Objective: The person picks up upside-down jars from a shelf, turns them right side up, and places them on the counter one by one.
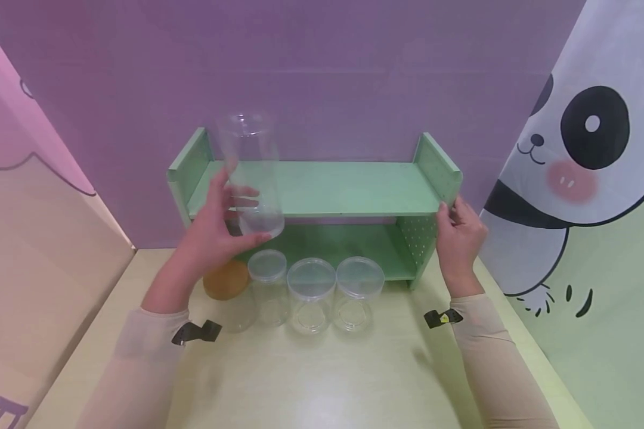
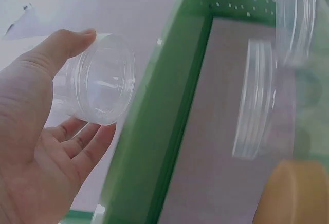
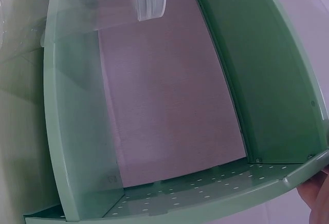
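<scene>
My left hand (image 1: 214, 229) holds a tall clear plastic jar (image 1: 257, 179) around its lower part, thumb near its bottom end and fingers behind. The jar stands nearly upright in front of the left part of the green two-tier shelf (image 1: 327, 187). In the left wrist view the clear jar (image 2: 108, 80) lies between thumb and fingers, close to the shelf's upper board (image 2: 159, 106). My right hand (image 1: 461, 232) grips the front edge of the shelf's right side panel, just below the upper board's level. Only part of the right hand (image 3: 313, 193) shows in the right wrist view.
In front of the shelf stand a jar with an orange-brown lid (image 1: 226, 280), a narrow clear-lidded jar (image 1: 268, 286) and two wider clear jars (image 1: 311, 295) (image 1: 358, 292). The pale tabletop (image 1: 311, 375) meets a purple wall behind and printed walls at both sides.
</scene>
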Demonstrator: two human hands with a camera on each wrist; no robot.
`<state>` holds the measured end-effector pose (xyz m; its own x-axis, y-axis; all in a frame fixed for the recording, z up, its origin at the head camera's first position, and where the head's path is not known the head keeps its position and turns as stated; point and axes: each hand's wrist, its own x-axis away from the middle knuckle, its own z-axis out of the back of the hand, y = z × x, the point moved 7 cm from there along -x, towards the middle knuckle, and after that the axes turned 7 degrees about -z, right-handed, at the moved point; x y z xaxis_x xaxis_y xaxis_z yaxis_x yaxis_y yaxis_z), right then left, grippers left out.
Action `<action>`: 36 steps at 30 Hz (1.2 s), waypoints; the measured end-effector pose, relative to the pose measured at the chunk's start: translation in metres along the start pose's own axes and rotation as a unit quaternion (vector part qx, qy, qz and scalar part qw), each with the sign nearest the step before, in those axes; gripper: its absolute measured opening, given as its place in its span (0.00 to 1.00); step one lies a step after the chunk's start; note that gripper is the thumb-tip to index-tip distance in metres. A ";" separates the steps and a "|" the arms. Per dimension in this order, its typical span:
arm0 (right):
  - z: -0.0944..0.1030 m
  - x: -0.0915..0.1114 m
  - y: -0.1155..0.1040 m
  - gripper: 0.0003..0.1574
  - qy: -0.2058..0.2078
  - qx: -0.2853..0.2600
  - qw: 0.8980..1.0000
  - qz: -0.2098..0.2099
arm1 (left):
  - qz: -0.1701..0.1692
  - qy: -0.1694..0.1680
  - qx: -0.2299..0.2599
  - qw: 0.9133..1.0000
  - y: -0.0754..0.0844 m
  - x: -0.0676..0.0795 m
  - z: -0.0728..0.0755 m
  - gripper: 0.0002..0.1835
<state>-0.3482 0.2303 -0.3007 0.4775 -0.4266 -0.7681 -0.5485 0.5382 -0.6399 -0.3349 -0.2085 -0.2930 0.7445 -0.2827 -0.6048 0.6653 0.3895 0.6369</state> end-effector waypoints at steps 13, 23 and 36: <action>0.000 -0.004 0.028 0.16 0.006 0.013 1.000 -0.008 | -0.037 -0.055 0.038 0.997 0.020 0.024 -0.042 0.73; 0.000 -0.007 0.039 0.17 -0.027 0.015 0.999 -0.014 | -0.041 -0.078 0.052 0.995 0.021 0.037 -0.067 0.72; 0.004 0.027 -0.024 0.14 -0.020 -0.063 0.995 0.078 | -0.042 -0.092 0.061 0.993 0.020 0.057 -0.098 0.73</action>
<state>-0.3196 0.2089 -0.3056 0.4050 -0.3153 -0.8582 -0.6983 0.4993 -0.5129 -0.2850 -0.1310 -0.3613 0.6756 -0.4703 -0.5678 0.7195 0.2523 0.6470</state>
